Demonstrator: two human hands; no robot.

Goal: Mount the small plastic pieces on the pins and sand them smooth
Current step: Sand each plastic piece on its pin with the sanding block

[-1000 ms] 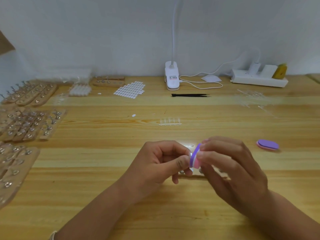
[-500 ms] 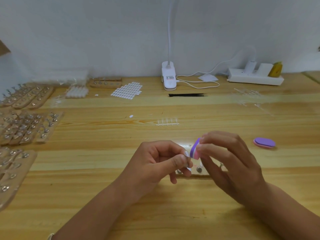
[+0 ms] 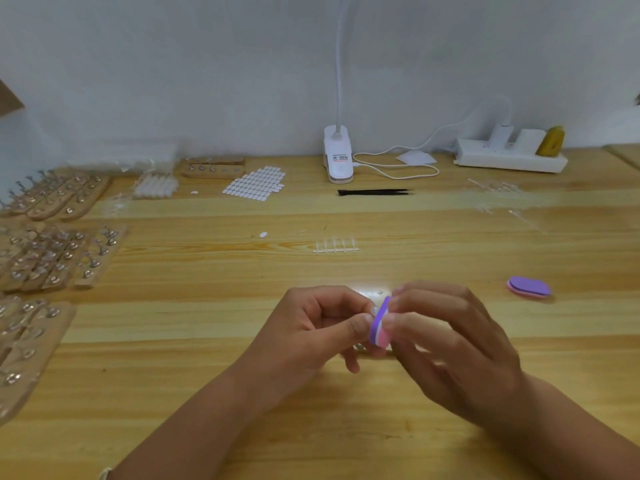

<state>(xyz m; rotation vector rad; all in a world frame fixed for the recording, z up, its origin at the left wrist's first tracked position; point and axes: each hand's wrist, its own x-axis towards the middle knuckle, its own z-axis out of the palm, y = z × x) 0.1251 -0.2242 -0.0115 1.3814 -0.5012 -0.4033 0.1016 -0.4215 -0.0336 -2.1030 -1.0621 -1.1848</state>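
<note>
Sanding is under way over the front half of the bench [image 3: 346,427], near its middle. The left hand [image 3: 311,327] pinches a small plastic piece [image 3: 374,310] between thumb and forefinger, with the other fingers curled under. The piece is tiny and pale, and I cannot tell whether it sits on a pin. The right hand [image 3: 446,341] grips a purple-and-pink sanding block [image 3: 379,327], thumb on one side and fingers on the other. The block's purple side is turned to the piece and pressed against the left fingertips.

Over the last second the block rode up along the piece and has now dropped low again. The right hand is smeared with motion (the left is sharp). I read this as one pass of a back-and-forth rub, so this piece is probably mid-sanding rather than finished.

A spare sanding block [image 3: 529,287] lies toward the right edge, and a strip of clear pieces [image 3: 335,247] waits mid-bench. Wooden pin boards [image 3: 52,258] crowd the left edge. Black tweezers [image 3: 375,192] and a clip lamp [image 3: 338,157] sit toward the back edge.
</note>
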